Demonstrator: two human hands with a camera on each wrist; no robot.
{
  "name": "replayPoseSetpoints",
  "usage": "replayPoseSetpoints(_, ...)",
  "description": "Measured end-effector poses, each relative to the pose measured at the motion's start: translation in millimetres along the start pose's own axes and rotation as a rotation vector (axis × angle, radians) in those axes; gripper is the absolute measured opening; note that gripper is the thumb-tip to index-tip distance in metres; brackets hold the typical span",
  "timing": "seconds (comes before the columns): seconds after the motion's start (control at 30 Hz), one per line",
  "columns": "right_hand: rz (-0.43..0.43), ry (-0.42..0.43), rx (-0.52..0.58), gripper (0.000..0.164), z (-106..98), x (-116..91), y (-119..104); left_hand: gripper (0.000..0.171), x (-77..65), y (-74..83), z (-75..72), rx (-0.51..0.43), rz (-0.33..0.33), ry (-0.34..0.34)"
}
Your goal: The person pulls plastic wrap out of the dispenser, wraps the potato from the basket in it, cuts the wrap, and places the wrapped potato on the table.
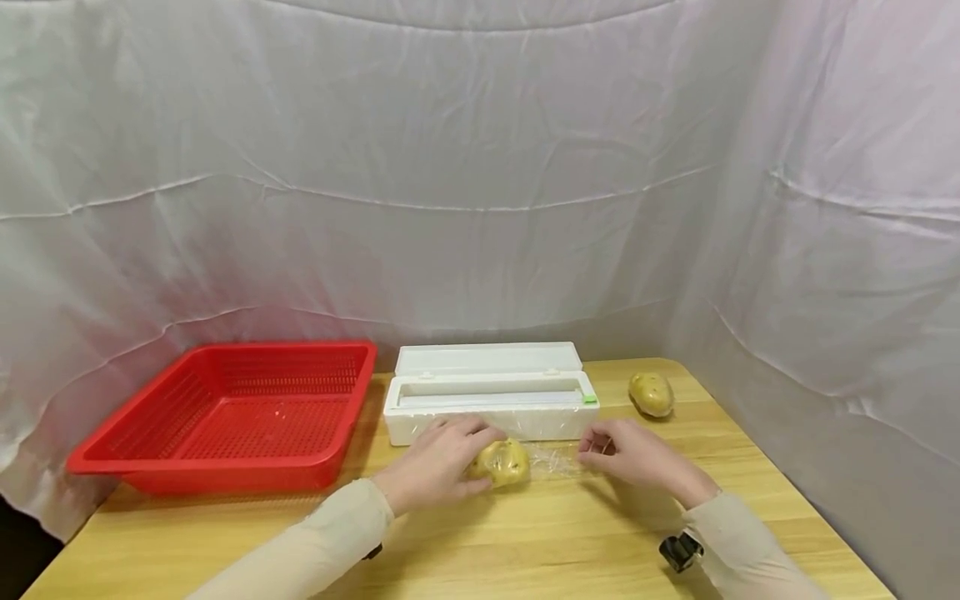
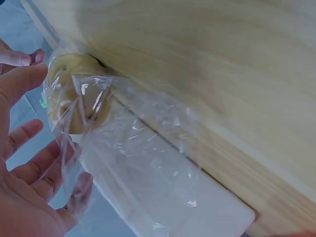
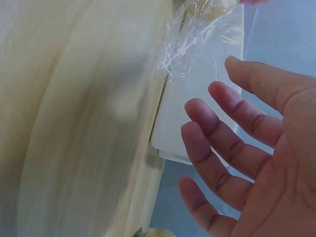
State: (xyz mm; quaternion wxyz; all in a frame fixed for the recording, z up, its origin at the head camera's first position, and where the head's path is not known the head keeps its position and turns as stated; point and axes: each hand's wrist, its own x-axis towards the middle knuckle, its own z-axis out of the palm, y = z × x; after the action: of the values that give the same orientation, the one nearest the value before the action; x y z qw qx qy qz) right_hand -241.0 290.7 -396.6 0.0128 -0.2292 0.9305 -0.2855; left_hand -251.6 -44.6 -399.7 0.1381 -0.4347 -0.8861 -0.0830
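Observation:
A potato (image 1: 504,463) in clear plastic wrap lies on the table in front of a white wrap dispenser box (image 1: 487,423). My left hand (image 1: 444,463) is at its left side, fingers spread and thumb near the potato. In the left wrist view, loose film (image 2: 148,133) trails off the wrapped potato (image 2: 79,94) and hangs over the fingertips of my left hand (image 2: 34,168). To the right, my right hand (image 1: 633,454) hovers near the film's other loose end (image 1: 553,460). Its fingers (image 3: 222,138) are loosely bent, holding nothing, in the right wrist view.
A red plastic basket (image 1: 330,467) stands on the left of the wooden table (image 1: 525,550). The dispenser's lid (image 1: 487,358) is raised, with a green cutter slider (image 1: 588,399) at its right end. Another potato (image 1: 651,394) lies at the back right. Grey curtains (image 1: 480,267) surround the table.

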Motion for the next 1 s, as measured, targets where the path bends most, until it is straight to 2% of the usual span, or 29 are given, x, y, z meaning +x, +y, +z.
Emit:
replayPoseSetpoints(0.2,0.004,0.046,0.011,0.009,-6.3,-0.5,6.1,0.049,12.0,1.7,-6.1,-0.02,-0.011,0.004)
replayPoseSetpoints(0.33,0.018,0.116,-0.002,0.008,-10.5,1.1,14.4,0.04,25.4,1.3,-7.8,-0.05,-0.01,0.014)
replayPoseSetpoints(0.43,0.068,0.181,0.007,0.009,-13.1,3.9,21.2,0.035,38.9,0.9,-6.4,-0.09,-0.012,0.028)
replayPoseSetpoints(0.5,0.098,0.227,0.026,0.015,-14.1,6.4,24.9,0.032,48.9,1.5,-5.3,-0.12,-0.015,0.036)
replayPoseSetpoints(0.63,0.157,0.284,0.051,0.039,-14.3,12.5,30.2,0.03,70.6,4.6,-2.6,-0.17,-0.035,0.038)
replayPoseSetpoints(0.8,0.172,0.27,0.046,0.062,-9.8,21.8,33.5,0.028,95.4,8.2,4.0,-0.207,-0.097,0.023)
replayPoseSetpoints(1.0,0.155,0.261,0.037,0.061,-5.4,32.0,32.3,0.027,119.7,12.0,9.0,-0.265,-0.135,0.013)
